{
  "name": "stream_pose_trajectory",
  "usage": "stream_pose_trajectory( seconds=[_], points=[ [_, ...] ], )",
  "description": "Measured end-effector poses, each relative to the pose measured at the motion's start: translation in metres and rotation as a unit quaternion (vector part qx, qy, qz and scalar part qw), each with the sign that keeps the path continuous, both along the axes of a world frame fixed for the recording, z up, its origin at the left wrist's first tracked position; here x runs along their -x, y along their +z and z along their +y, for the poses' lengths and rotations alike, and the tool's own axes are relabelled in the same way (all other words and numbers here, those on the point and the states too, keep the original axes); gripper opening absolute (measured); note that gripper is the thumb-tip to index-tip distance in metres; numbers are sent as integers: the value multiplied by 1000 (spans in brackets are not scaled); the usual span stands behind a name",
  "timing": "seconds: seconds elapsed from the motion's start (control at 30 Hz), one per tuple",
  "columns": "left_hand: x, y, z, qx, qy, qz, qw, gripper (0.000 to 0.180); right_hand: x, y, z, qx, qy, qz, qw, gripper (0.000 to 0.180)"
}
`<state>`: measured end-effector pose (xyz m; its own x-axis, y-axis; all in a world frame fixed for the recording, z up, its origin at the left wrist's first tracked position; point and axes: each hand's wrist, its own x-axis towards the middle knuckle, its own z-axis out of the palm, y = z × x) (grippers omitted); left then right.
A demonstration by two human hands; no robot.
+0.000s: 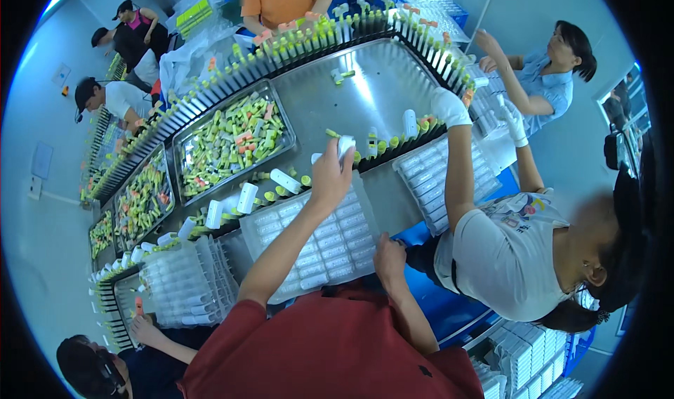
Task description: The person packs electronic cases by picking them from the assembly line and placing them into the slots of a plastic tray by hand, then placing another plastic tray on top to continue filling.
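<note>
My left hand [333, 178] reaches over the near row of the rack and is closed on a small white plastic piece [345, 145]. A small yellow-green piece [331, 133] shows just beyond its fingers. Below that forearm lies a clear blister tray [330, 237] with rows of white pieces in it. My right hand [388, 258], its fingers curled, rests beside the tray's right edge; whatever it may hold is hidden. Along the rack near my left hand stand yellow-green pieces, some topped by white ones, such as the white piece [286, 181].
Metal trays hold heaps of yellow-green and orange pieces [232, 139]. A black rack [309, 60] rings the metal table [319, 90]. Another blister tray [439, 181] lies to the right, stacked trays [186, 279] to the left. A gloved co-worker [505, 258] stands close at right; others work around.
</note>
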<state>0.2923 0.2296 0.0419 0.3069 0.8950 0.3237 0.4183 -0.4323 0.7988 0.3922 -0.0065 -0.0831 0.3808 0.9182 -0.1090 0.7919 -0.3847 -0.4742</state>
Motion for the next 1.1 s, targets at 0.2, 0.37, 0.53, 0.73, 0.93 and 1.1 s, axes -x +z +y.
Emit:
stream_pose_trajectory(
  seconds=[0.2,0.37,0.53,0.73,0.93,1.1],
  points=[
    [-7,-11,36,-69,36,156,985,40,9,24,2,-23,-47,-13,999,15],
    [4,-17,26,-97,4,217,971,39,4,59,0,-95,-71,92,989,16],
    [30,-27,17,-65,16,335,940,35,3,65,-23,-72,-51,314,945,44],
    [84,-61,7,-160,93,293,938,37,-1,59,-46,11,-86,333,939,49],
    [133,-59,1,-175,137,292,930,39,-17,68,-45,2,-147,447,882,45],
    [151,-56,-106,-209,87,281,933,65,-28,42,-50,-43,-152,419,894,44]
  ],
)
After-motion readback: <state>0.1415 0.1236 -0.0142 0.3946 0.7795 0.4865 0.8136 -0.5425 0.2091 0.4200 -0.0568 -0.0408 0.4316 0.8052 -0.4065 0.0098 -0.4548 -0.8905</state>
